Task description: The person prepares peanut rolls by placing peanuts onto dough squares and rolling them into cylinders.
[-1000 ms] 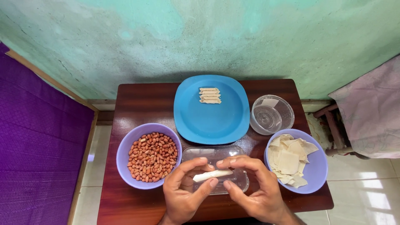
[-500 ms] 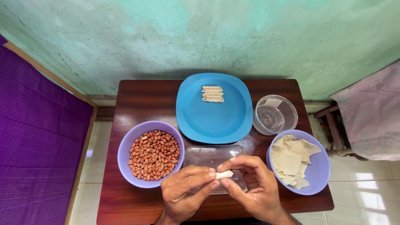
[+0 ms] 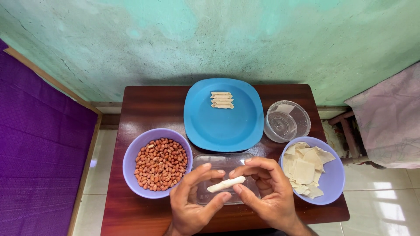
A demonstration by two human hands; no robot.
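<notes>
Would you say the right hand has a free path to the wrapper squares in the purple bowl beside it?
Probably yes: the bowl of wrappers sits open just beside the right hand with nothing between, though that hand shares the rolled wrapper with the left hand.

Single head view — looks steeply down from above bench (image 3: 148, 105) near edge, faces far wall (image 3: 210, 39); whole bench in frame — moderately close.

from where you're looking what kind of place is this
Probably a home corner used for hand food prep. A small wooden table stands against a worn green wall on a tiled floor, bearing a bowl of peanuts, a wrapper bowl and a blue plate of finished rolls.
</notes>
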